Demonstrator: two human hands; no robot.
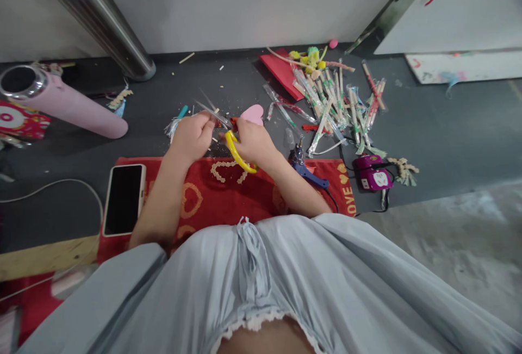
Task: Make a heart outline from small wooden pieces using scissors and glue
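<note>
My right hand [253, 141] is closed around the yellow-handled scissors [235, 157], whose parted blades point up and to the left. Just left of the blades, my left hand [193, 135] has its fingers pinched together; whatever is in them is too small to make out. Something small and red shows between the two hands. A pink paper heart [253, 113] lies behind my right hand. Below the hands, a curved row of pale beige pieces [223, 167] rests on the red towel [261, 196]. A white tassel with a teal end [178, 121] lies left of my left hand.
A blue glue gun [306, 169] lies at the towel's right, near a purple power adapter [372, 173]. Wrapped sticks [326, 98] are heaped behind, by a red envelope [281, 74]. A phone [124, 199] and a pink bottle [77, 105] are on the left; a metal table leg [118, 33] stands behind.
</note>
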